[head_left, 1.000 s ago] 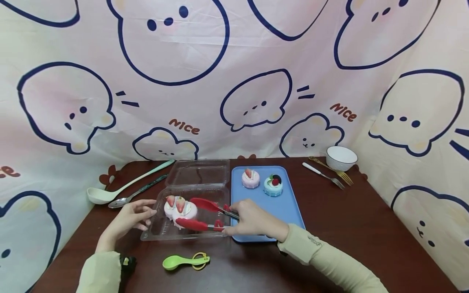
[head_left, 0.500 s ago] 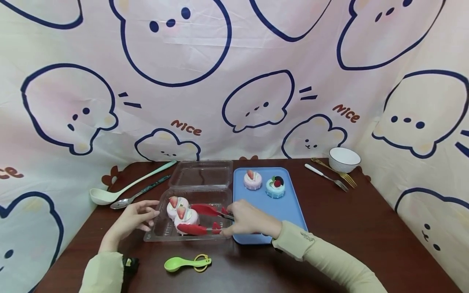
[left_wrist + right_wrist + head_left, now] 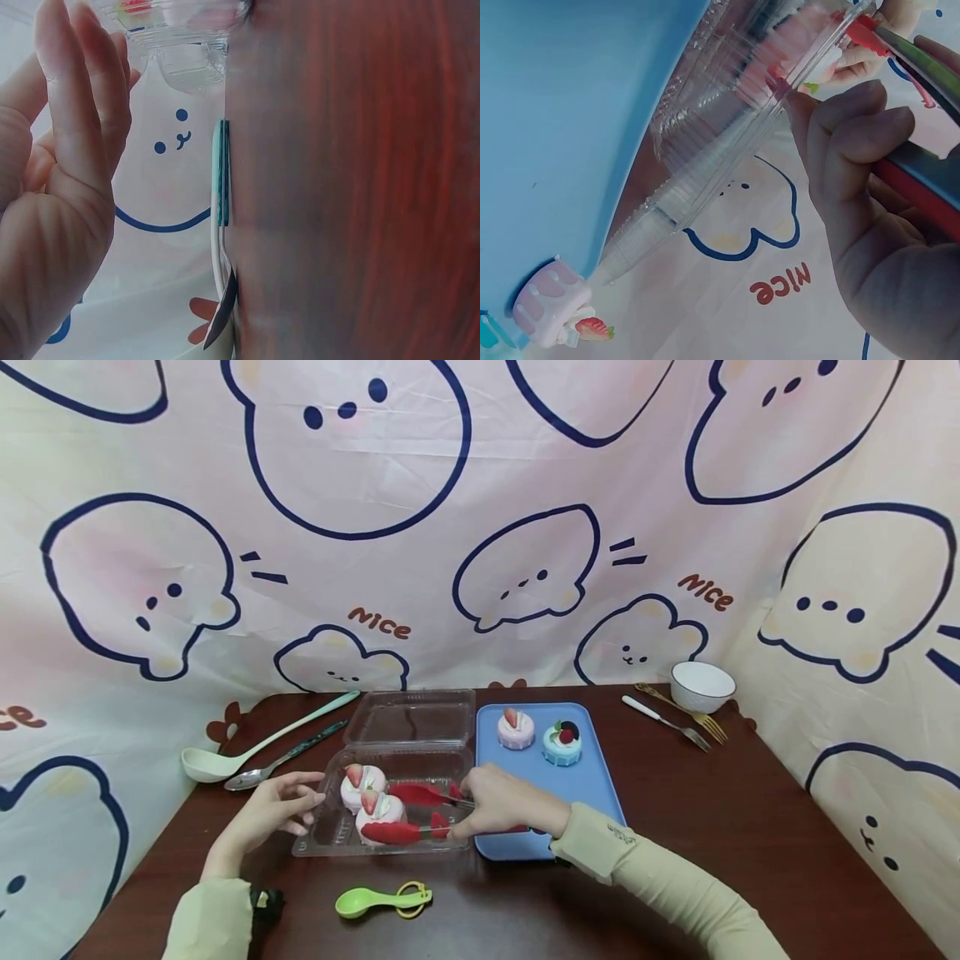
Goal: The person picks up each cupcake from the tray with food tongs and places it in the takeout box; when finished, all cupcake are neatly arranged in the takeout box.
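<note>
In the head view my right hand (image 3: 504,802) grips red-tipped tongs (image 3: 393,833), also seen as tongs (image 3: 922,169) in the right wrist view. Their arms are spread inside an opened clear plastic container (image 3: 442,760). One red tip overlaps the near side of a pink strawberry-topped cake (image 3: 382,810); the other lies behind and right of it. A second pink cake (image 3: 360,785) stands right behind it, to the left. My left hand (image 3: 277,810) is at the container's left rim, fingers extended and slightly bent; the left wrist view shows this hand (image 3: 71,157) with long, loose fingers.
A blue tray (image 3: 540,785) on the right bears a pink cake (image 3: 515,728) and a blue cake (image 3: 562,743). A ladle (image 3: 217,764) and spoon (image 3: 255,774) lie left, forks (image 3: 667,720) and a white bowl (image 3: 702,687) back right. A green measuring spoon (image 3: 367,900) lies in front.
The right hand and tongs have moved slightly left and toward me. The nearer pink cake has come down in front of the other one, and the left hand has stayed at the rim.
</note>
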`<state>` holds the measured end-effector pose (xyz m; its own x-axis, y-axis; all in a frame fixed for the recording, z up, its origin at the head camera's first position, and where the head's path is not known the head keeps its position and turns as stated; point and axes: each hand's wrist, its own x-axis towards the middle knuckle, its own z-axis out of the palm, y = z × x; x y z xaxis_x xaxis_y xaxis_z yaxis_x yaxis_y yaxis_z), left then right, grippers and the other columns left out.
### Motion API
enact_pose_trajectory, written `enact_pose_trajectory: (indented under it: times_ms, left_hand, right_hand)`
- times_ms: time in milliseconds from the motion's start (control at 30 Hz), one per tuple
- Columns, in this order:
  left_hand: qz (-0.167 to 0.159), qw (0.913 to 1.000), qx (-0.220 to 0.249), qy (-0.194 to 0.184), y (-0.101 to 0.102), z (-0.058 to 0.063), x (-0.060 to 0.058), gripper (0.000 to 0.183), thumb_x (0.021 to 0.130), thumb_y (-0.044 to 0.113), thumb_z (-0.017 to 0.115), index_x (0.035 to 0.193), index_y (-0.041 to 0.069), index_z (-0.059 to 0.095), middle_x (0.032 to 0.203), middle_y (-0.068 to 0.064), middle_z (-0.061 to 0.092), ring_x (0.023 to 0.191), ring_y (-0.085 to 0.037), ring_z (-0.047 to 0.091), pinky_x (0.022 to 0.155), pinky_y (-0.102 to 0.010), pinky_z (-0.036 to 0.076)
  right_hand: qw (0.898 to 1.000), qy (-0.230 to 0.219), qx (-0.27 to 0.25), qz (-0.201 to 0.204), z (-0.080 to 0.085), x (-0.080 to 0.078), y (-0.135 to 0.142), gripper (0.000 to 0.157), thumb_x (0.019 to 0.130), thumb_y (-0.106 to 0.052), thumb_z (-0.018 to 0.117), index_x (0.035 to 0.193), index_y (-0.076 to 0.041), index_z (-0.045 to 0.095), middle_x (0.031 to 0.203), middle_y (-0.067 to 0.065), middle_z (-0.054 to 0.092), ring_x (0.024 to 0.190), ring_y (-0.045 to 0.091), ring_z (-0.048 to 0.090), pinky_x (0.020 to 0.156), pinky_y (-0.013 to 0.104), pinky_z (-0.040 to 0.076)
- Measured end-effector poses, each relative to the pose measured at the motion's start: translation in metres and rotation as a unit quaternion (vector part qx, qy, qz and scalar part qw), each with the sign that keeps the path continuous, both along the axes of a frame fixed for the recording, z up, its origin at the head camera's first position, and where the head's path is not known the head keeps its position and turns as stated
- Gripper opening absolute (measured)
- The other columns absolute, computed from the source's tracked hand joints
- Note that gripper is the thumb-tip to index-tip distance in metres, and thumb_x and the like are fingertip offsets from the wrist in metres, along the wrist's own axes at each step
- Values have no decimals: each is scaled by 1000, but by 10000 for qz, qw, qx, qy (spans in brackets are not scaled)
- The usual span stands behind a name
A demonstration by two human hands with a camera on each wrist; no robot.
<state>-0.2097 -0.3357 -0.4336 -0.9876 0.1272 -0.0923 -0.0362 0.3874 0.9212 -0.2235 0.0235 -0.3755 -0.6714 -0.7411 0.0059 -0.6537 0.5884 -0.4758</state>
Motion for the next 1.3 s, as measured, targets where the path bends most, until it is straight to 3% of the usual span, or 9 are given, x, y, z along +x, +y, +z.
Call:
enact_pose_trajectory:
  times_ms: [200, 567, 900, 1133, 1300]
  left_hand:
    - [34, 9999, -86, 53, 1, 1, 1, 58, 86, 23, 63, 131, -6, 38, 87, -16, 57, 64, -19, 57, 55, -35, 54]
    - [-82, 9999, 56, 34, 1, -1, 0, 56, 88, 17, 60, 131, -7, 36, 86, -13, 56, 63, -17, 58, 55, -36, 55]
    - [-187, 9998, 65, 27, 1, 1, 0, 53, 90, 16, 57, 132, -8, 35, 92, -16, 59, 63, -17, 56, 56, -36, 55]
    - [-128, 9999, 36, 1, 2, 1, 0, 54, 88, 16, 59, 131, -8, 36, 86, -14, 56, 63, -17, 56, 56, -36, 55]
    - [-162, 9998, 65, -29, 1, 1, 0, 54, 89, 15, 58, 132, -8, 35, 87, -14, 56, 63, -17, 56, 56, -36, 55]
  right_hand:
    - [9997, -164, 105, -109, -2, 0, -1, 32, 72, -40, 73, 62, -13, 58, 43, -4, 39, 34, 9, 36, 33, 18, 25]
    - [9999, 76, 46, 101, -4, -5, 3, 46, 70, -42, 73, 52, -12, 44, 43, -8, 23, 38, 4, 17, 36, 19, 15]
    - [10000, 44, 30, 10, -4, -7, 5, 48, 68, -46, 74, 52, -12, 45, 43, -7, 25, 37, 6, 19, 36, 19, 17]
    - [9997, -175, -183, 26, -4, -11, 12, 43, 68, -46, 74, 57, -11, 53, 44, -6, 28, 36, 7, 22, 35, 19, 18]
    - [9999, -94, -108, -27, -2, -12, 18, 39, 68, -46, 74, 60, -11, 57, 42, -6, 29, 35, 8, 24, 35, 20, 19]
